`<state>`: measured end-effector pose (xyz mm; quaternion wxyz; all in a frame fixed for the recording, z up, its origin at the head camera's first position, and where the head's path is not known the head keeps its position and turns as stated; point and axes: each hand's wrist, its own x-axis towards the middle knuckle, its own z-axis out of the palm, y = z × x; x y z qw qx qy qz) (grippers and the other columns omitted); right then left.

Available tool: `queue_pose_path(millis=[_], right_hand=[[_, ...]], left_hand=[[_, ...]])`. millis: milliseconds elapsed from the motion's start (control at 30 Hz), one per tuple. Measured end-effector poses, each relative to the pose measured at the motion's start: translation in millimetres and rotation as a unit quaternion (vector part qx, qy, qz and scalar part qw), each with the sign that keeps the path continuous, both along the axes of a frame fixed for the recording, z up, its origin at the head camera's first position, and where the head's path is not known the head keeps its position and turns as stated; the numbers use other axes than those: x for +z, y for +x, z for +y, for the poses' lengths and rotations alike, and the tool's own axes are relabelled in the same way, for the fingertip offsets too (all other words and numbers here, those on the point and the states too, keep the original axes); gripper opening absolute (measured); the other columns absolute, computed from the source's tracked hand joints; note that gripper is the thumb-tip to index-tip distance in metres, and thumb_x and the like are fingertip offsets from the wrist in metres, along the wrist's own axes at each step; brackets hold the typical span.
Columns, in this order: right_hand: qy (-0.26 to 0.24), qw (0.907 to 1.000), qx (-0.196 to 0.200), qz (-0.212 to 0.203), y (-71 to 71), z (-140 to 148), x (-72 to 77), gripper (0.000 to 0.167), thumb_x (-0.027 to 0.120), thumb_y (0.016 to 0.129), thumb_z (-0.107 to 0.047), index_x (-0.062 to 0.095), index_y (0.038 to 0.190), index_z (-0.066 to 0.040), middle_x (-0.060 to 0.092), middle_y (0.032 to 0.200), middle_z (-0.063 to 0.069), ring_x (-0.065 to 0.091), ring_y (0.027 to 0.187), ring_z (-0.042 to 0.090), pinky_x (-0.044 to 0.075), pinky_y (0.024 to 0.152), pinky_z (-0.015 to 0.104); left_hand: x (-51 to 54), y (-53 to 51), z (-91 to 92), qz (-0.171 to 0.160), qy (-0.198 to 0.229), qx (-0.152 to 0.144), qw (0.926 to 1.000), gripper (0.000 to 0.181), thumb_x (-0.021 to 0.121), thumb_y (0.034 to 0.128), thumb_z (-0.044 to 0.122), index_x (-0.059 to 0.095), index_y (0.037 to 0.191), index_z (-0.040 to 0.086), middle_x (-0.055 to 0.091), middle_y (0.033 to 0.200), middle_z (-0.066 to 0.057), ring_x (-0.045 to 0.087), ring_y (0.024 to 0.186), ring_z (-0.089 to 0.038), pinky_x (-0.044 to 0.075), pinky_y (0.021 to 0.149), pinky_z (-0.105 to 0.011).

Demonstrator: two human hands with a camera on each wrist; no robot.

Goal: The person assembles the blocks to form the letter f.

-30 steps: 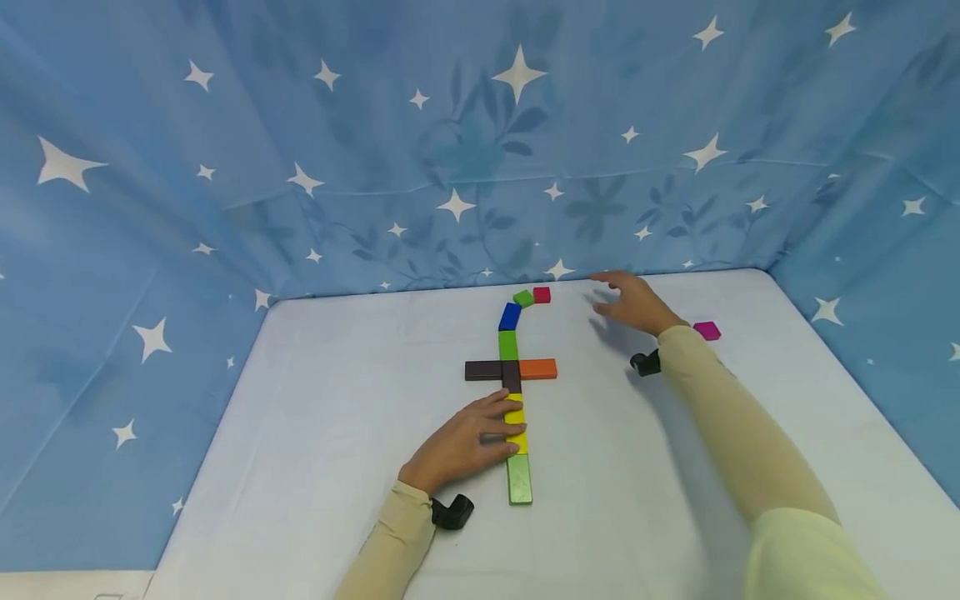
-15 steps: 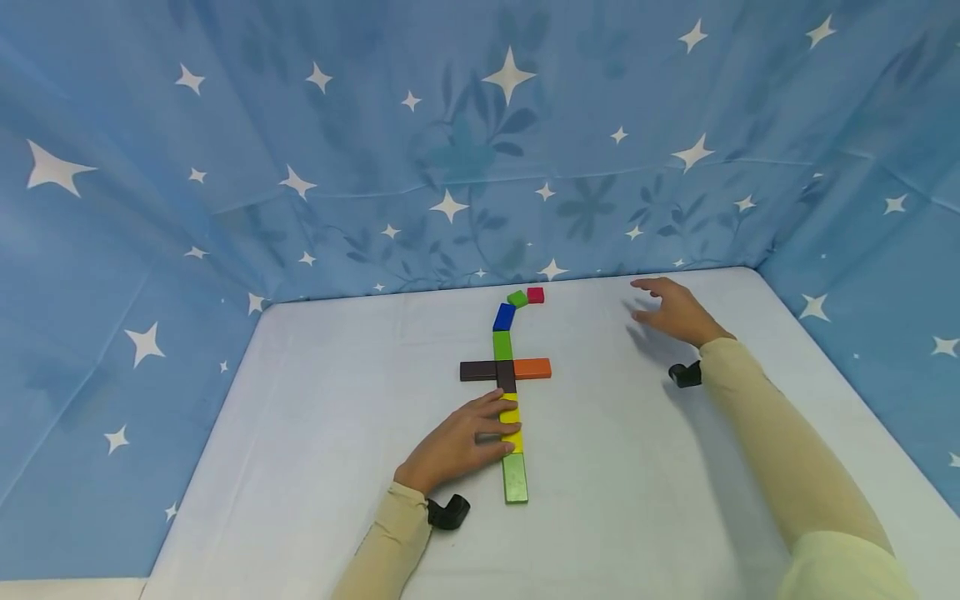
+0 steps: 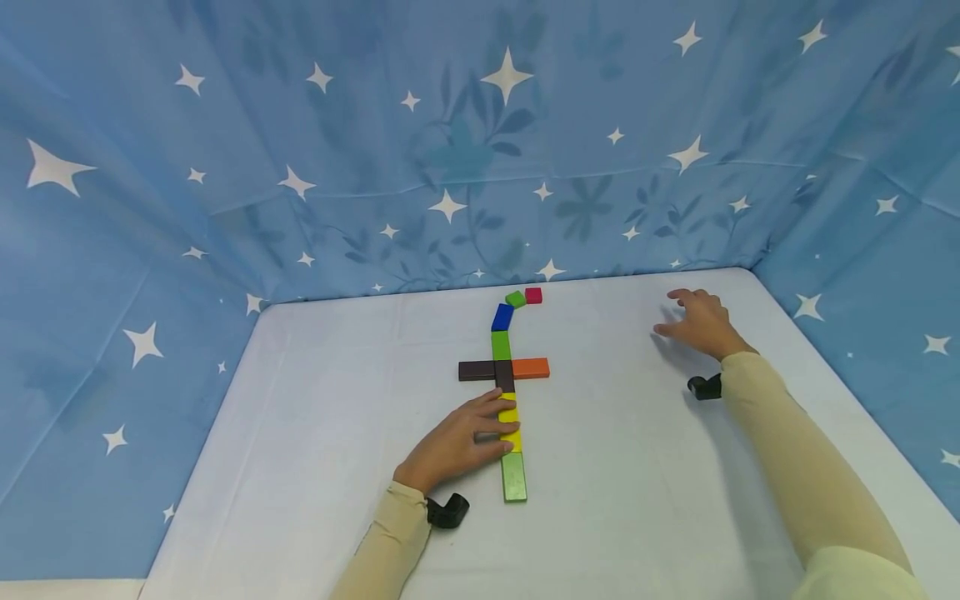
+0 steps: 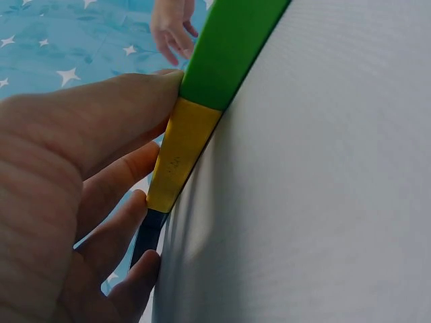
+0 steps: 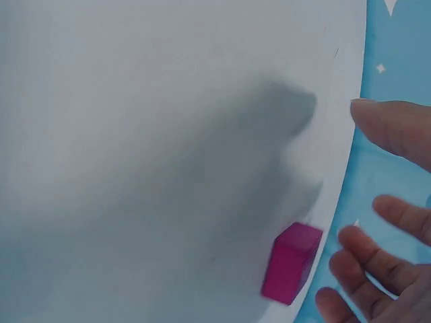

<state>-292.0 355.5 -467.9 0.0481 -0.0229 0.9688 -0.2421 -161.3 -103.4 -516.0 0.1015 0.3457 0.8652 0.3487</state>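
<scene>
My left hand (image 3: 453, 442) rests on the yellow part (image 3: 513, 439) of a line of coloured blocks, its fingers spread and touching it. Below that lies a light green block (image 3: 514, 477); above it are a dark brown block (image 3: 505, 377), a green block (image 3: 501, 345) and a tilted blue block (image 3: 502, 317). Another dark brown block (image 3: 476, 371) and an orange block (image 3: 531, 368) form side arms. A small green block (image 3: 515, 299) and a red block (image 3: 533, 296) curve off the top. My right hand (image 3: 701, 323) hovers, fingers apart, near a magenta block (image 5: 289, 266), hidden in the head view.
The white tabletop (image 3: 337, 417) surrounds the blocks. Blue star-patterned cloth (image 3: 465, 150) hangs along its back and both sides. A black wrist camera (image 3: 705, 387) sits on the right forearm and another black camera (image 3: 448, 511) on the left.
My right hand has moved to the right, away from the red block, and slightly nearer the front. The magenta block has gone behind it in the head view. My left hand stays in place.
</scene>
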Motion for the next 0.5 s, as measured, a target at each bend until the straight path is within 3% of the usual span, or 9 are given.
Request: queue_pose_path(millis=[267, 500], right_hand=[[0.024, 0.9978, -0.057, -0.023, 10.0, 14.3, -5.4, 0.079, 0.076, 0.097, -0.027, 0.037, 0.145, 0.022, 0.037, 0.136, 0.046, 0.036, 0.123, 0.062, 0.04, 0.105, 0.077], [0.0, 0.9975, -0.06, -0.037, 13.0, 22.2, -12.1, 0.068, 0.07, 0.099, -0.018, 0.038, 0.139, 0.027, 0.043, 0.128, 0.045, 0.046, 0.118, 0.058, 0.046, 0.107, 0.07]], left_hand=[[-1.0, -0.4, 0.1, 0.001, -0.001, 0.003, 1.0, 0.04, 0.072, 0.1047, 0.03, 0.072, 0.142, 0.017, 0.052, 0.16, 0.007, 0.026, 0.159, -0.013, 0.029, 0.128, -0.045], [-2.3, -0.8, 0.1, 0.003, 0.001, 0.002, 1.0, 0.04, 0.072, 0.1049, 0.031, 0.072, 0.142, 0.017, 0.053, 0.16, 0.008, 0.026, 0.159, -0.013, 0.03, 0.128, -0.047]])
